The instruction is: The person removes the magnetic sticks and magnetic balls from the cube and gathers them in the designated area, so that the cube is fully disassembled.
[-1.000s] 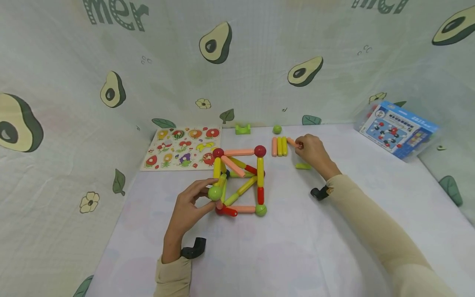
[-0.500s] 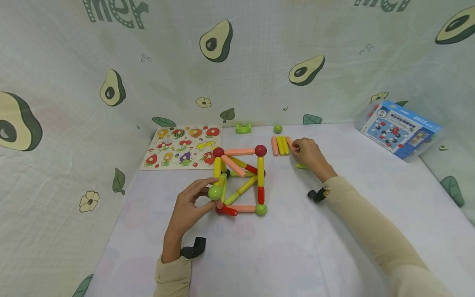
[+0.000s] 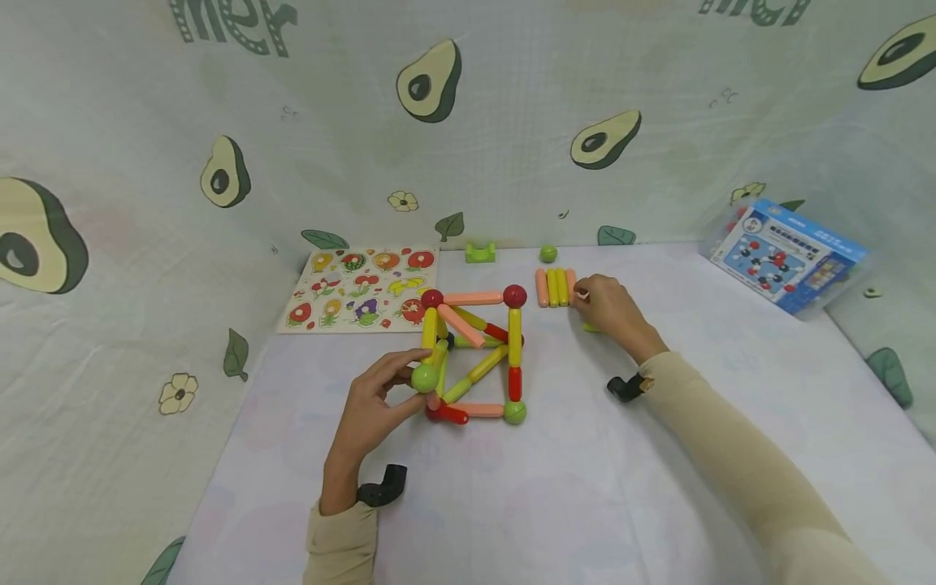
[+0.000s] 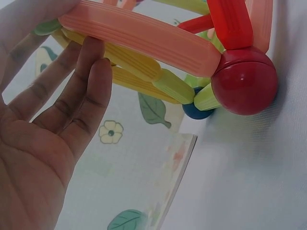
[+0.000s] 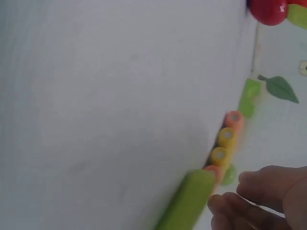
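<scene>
My left hand (image 3: 376, 406) holds a frame of magnetic rods and balls at its near left corner, its fingers and thumb around a green ball (image 3: 425, 378). In the left wrist view a pink rod (image 4: 144, 38) runs from that hand to a red ball (image 4: 244, 81) near the cloth. My right hand (image 3: 610, 309) is beside a row of loose rods, its fingertips close to the end pink rod (image 3: 572, 281). In the right wrist view a gap shows between thumb and fingers, with nothing held. A light-green rod (image 5: 189, 199) lies nearer, partly hidden in the head view.
Two yellow rods (image 3: 557, 288) and another pink rod (image 3: 542, 288) make up the row. Behind stand a green ball (image 3: 548, 253) and a green bracket (image 3: 480, 253). A fruit-picture board (image 3: 351, 313) lies back left, and a blue kit box (image 3: 786, 256) back right.
My right hand has moved slightly left, bringing the pink rod it held from a slant to upright beside the yellow rods; its fingers have come apart. The left hand stays on the frame.
</scene>
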{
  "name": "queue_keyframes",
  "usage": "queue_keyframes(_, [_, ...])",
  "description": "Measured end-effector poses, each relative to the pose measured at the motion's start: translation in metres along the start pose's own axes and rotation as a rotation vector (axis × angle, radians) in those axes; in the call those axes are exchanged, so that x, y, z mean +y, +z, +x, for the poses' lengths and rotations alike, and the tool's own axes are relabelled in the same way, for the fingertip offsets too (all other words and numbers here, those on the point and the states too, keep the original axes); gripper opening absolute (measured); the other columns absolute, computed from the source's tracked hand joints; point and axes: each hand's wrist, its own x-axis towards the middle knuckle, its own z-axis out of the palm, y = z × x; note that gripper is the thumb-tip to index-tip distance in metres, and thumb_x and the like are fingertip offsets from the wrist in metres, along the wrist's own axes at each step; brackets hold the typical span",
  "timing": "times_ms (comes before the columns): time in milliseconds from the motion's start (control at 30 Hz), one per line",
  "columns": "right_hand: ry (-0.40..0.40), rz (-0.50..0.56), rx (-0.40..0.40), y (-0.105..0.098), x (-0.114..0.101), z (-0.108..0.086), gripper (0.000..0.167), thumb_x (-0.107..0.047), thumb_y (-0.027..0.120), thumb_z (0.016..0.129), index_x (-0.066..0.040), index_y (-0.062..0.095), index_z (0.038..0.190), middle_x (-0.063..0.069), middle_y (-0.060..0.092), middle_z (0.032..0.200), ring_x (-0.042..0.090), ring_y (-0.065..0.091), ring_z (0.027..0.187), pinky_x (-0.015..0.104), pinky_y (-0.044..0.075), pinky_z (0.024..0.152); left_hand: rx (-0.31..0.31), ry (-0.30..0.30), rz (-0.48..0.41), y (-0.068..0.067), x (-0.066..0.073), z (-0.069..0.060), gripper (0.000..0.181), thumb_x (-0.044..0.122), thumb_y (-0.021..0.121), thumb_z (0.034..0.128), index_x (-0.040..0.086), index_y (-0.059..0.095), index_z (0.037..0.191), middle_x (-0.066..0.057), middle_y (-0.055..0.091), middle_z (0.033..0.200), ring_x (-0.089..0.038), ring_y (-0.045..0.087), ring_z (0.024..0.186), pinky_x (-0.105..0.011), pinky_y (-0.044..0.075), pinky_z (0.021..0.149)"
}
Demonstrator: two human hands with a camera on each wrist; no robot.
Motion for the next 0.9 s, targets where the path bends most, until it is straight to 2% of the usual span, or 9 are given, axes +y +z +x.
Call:
queue_keyframes(100, [-0.051,0.013,0.079,-0.013,-0.012,-0.011,0.028,-0.009,0.064,0.097,0.007,0.067,0.119,0.023,0.066,0.114,0.034,0.066,0.098,0.047,0.056,0.082,-0.002,0.006,0.007,0.0,0.002,0.0,0.056,-0.004,0.08,0.081,0.007,0.063,0.133,-0.009,0.062,0.125,-0.015,0.065,0.094,-0.04,0.054,0.093])
queue_keyframes(167, [-0.116,0.052,0.159,-0.02,-0.024,-0.021,0.026,-0.009,0.063,0.097,0.006,0.067,0.118,0.021,0.067,0.113,0.033,0.066,0.095,0.047,0.056,0.081,0.0,0.008,0.014,0.0,0.002,0.0,0.056,-0.005,0.08,0.0808,0.007,0.063,0.132,-0.008,0.063,0.125,-0.015,0.065,0.094,-0.041,0.054,0.093])
queue_keyframes(267, [-0.266,0.136,0.274,-0.026,-0.046,-0.04,0.021,-0.008,0.065,0.096,0.003,0.069,0.114,0.015,0.069,0.108,0.028,0.066,0.09,0.044,0.057,0.078,0.005,0.007,0.022,0.001,-0.002,-0.001,0.057,-0.005,0.081,0.0797,0.007,0.063,0.132,-0.006,0.063,0.124,-0.016,0.065,0.094,-0.043,0.055,0.092])
queue_keyframes(333, [-0.377,0.19,0.315,-0.026,-0.063,-0.054,0.019,-0.007,0.067,0.095,0.001,0.069,0.112,0.011,0.069,0.105,0.025,0.066,0.089,0.042,0.058,0.077,0.009,-0.002,0.026,0.003,-0.01,-0.001,0.058,-0.005,0.081,0.0792,0.009,0.063,0.133,-0.005,0.062,0.125,-0.017,0.065,0.094,-0.042,0.054,0.092])
queue_keyframes(433, [-0.511,0.248,0.325,-0.021,-0.084,-0.072,0.021,-0.005,0.072,0.091,-0.001,0.069,0.112,0.007,0.069,0.106,0.02,0.065,0.088,0.039,0.058,0.075,0.009,-0.006,0.024,0.005,-0.024,0.0,0.061,-0.002,0.083,0.0791,0.013,0.063,0.134,-0.003,0.062,0.126,-0.017,0.065,0.095,-0.041,0.054,0.093])
queue_keyframes(567, [-0.608,0.293,0.292,-0.01,-0.106,-0.083,0.031,-0.005,0.077,0.087,-0.002,0.067,0.116,0.007,0.068,0.11,0.02,0.064,0.091,0.037,0.059,0.076,-0.003,0.011,0.009,0.005,-0.035,0.0,0.061,0.005,0.083,0.0811,0.018,0.062,0.137,0.0,0.061,0.127,-0.015,0.065,0.097,-0.035,0.054,0.094])
queue_keyframes(700, [-0.649,0.32,0.248,0.005,-0.119,-0.083,0.042,-0.008,0.08,0.085,-0.003,0.062,0.122,0.008,0.064,0.115,0.023,0.065,0.093,0.036,0.059,0.079,-0.007,0.032,-0.015,0.004,-0.038,0.0,0.06,0.011,0.083,0.0829,0.025,0.061,0.137,0.004,0.061,0.127,-0.014,0.066,0.098,-0.031,0.053,0.094])
queue_keyframes(900, [-0.66,0.345,0.254,0.025,-0.13,-0.078,0.051,-0.011,0.082,0.084,0.0,0.058,0.127,0.008,0.057,0.12,0.022,0.065,0.094,0.034,0.059,0.081,-0.016,0.061,-0.029,0.003,-0.039,0.0,0.06,0.012,0.082,0.084,0.025,0.06,0.138,0.004,0.061,0.129,-0.014,0.066,0.098,-0.028,0.053,0.093])
